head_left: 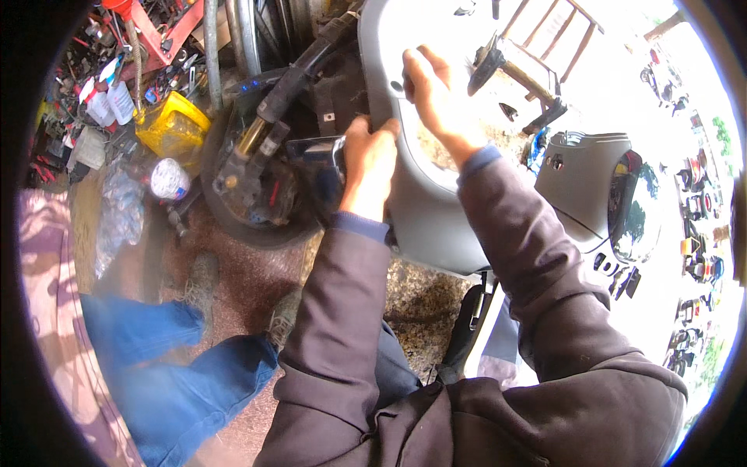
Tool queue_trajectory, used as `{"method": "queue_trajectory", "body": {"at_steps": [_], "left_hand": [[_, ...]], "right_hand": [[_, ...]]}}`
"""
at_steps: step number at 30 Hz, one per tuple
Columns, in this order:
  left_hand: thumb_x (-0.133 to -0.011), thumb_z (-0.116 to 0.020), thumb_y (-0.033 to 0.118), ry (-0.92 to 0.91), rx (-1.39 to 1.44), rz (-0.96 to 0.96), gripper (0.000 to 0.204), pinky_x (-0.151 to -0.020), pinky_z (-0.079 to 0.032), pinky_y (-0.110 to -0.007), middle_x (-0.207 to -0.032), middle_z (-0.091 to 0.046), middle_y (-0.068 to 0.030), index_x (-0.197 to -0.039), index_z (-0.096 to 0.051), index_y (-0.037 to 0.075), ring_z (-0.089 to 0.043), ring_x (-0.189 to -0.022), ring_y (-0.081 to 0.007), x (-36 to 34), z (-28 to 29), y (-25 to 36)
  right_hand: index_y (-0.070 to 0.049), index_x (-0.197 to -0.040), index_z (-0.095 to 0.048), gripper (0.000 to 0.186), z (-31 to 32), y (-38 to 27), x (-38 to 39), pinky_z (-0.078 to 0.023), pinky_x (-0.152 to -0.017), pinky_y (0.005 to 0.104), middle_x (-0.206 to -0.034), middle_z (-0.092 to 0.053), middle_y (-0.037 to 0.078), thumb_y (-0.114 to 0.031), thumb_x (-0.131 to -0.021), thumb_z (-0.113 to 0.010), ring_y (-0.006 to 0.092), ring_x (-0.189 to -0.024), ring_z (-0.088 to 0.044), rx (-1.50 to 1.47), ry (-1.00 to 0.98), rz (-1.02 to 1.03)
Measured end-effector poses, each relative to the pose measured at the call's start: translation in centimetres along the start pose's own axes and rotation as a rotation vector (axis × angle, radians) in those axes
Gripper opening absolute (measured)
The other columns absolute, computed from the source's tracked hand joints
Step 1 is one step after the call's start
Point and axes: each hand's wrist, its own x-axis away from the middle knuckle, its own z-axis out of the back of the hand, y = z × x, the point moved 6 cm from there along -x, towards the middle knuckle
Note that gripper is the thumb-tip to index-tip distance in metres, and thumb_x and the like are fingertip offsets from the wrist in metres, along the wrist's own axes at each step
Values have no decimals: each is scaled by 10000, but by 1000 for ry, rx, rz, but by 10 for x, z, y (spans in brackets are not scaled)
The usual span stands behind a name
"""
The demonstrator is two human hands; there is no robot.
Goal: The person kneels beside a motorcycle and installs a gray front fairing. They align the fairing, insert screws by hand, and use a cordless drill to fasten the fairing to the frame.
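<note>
At the near rim of the grey panel (428, 206): left hand (369, 163), thumb lapping the edge, other fingers bent out of sight; how tightly they close, cannot tell. Up and to the right, right hand (436, 97) against the same panel, fingers curled well in; whether they pinch anything small, cannot tell. Dark hole (397, 88) just left of those fingers.

Risk, my judgement: uneven load between the hands could crack the panel, likeliest cause a fastener out of view holding one side. A slip of the left fingers could knock the dark glossy part (311, 152) just beside them.

Left of the left fingers: fork leg (284, 93) and wheel (261, 236). Farther that way, white tub (170, 180), then yellow jug (175, 128); a swung panel might tip either. Below left, another person's jeans (194, 381), near enough for a bump. Well right of the right fingers: second grey panel (576, 179).
</note>
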Motion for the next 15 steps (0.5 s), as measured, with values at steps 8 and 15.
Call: {"method": "queue_trajectory", "body": {"at_steps": [8, 15], "left_hand": [[-934, -617, 122, -107, 90, 130, 254, -838, -494, -360, -1049, -668, -109, -1152, -621, -9, -625, -956, -217, 4, -3, 1], [-932, -609, 96, -30, 5, 53, 214, -807, -506, -382, -1011, -660, -120, -1114, -611, -18, -622, -910, -233, -1, -5, -3]], "right_hand": [[86, -1166, -633, 643, 19, 26, 79, -508, -932, 461, -1082, -671, 313, -481, -866, -677, 436, -1066, -651, 620, -365, -162], [76, -919, -719, 665, 19, 50, 73, -535, -869, 469, -929, -702, 286, -580, -859, -631, 426, -942, -687, 700, -397, -207]]}}
